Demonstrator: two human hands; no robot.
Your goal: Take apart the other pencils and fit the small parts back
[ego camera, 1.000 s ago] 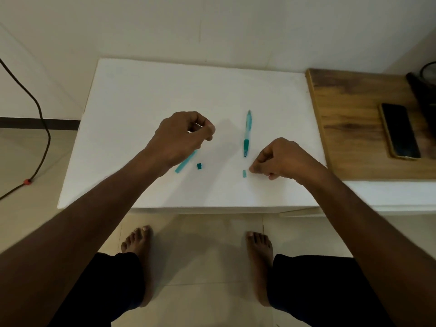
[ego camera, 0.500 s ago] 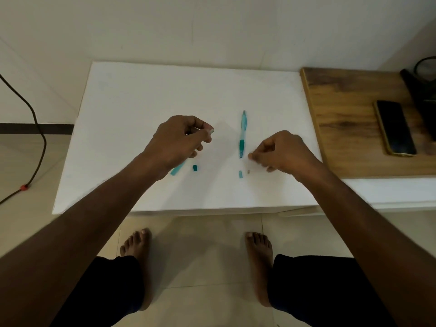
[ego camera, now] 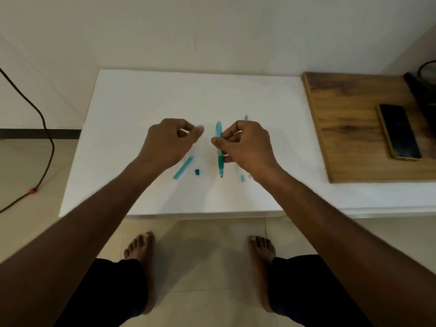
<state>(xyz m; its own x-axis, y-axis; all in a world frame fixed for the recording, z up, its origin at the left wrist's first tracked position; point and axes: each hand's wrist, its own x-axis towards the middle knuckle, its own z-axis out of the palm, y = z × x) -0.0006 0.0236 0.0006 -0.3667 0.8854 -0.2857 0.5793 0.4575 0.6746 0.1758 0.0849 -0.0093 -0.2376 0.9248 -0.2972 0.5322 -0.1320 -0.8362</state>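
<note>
My right hand (ego camera: 247, 145) pinches a teal pen (ego camera: 220, 161) near its middle and holds it above the white table (ego camera: 141, 102), tip pointing toward me. My left hand (ego camera: 171, 142) hovers just left of it, thumb and forefinger pinched on a small pale part (ego camera: 200, 128) that is blurred. On the table below lie a teal tube (ego camera: 183, 167), a small dark teal cap (ego camera: 197, 172) and a tiny light teal piece (ego camera: 242, 178). A small teal tip (ego camera: 246, 118) shows beyond my right knuckles; I cannot tell what it belongs to.
A wooden board (ego camera: 349, 142) lies on the right with a dark phone (ego camera: 398, 132) on it, and a black object (ego camera: 422, 90) at the far right edge. A black cable (ego camera: 44, 128) hangs at the left. The wall stands behind; my bare feet are on the tiles.
My right hand moved up from the table's small pieces and picked up the teal pen, carrying it left. My left hand shifted slightly right toward it, still pinching.
</note>
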